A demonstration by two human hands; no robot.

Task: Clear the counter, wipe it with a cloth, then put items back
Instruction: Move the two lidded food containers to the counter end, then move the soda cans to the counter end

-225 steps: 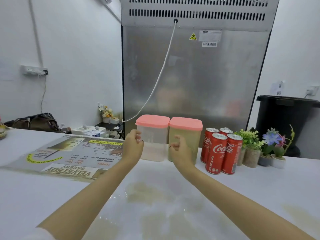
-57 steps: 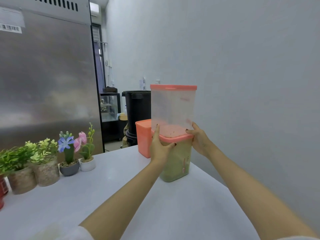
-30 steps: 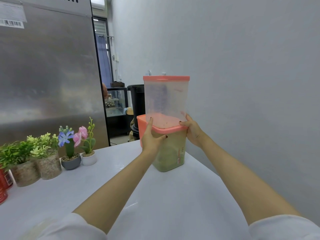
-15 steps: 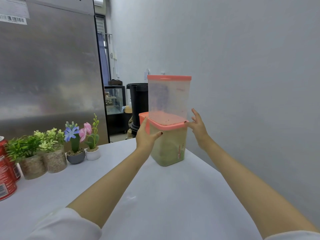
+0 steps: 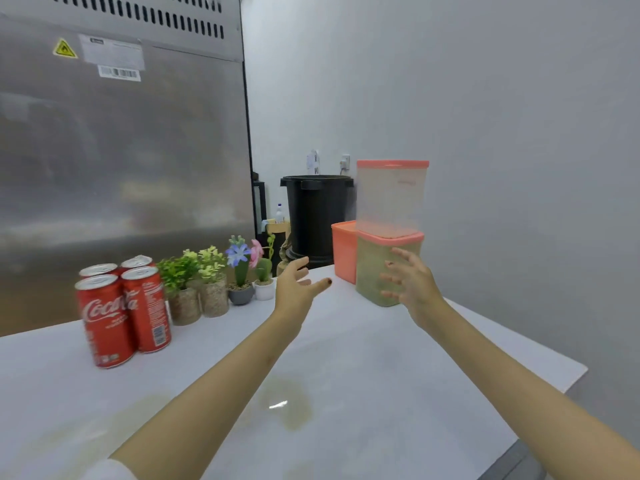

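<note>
Head view: 2 bare hands are recorded above the white counter (image 5: 374,344), and both are empty. The left hand (image 5: 294,289) is held with fingers straight and spread, thumb out. It is clear of every item, between the potted plants (image 5: 211,282) and the stacked containers. The right hand (image 5: 412,289) is likewise spread and relaxed, with nothing gripped. Its fingers are seen in front of the lower container (image 5: 372,268), and contact with it cannot be confirmed.

The lower container, filled with greenish-tan contents and closed by a pink lid, is stood at the far right end of the counter, near the wall. A clear container (image 5: 391,199), also pink-lidded, is stacked upright on that lid. A 3rd, opaque orange container (image 5: 343,251) is placed just behind and to the left. Whether the 2 touch cannot be told.

4 red cola cans (image 5: 121,313) are grouped 2 by 2 at the left of the counter. 4 potted plants are lined up between the cans and the left hand. Brownish stains (image 5: 294,407) are noted on the near counter surface. A steel appliance panel (image 5: 121,150) is set behind the counter, and a black bin (image 5: 317,216) is seen beyond its far edge
</note>
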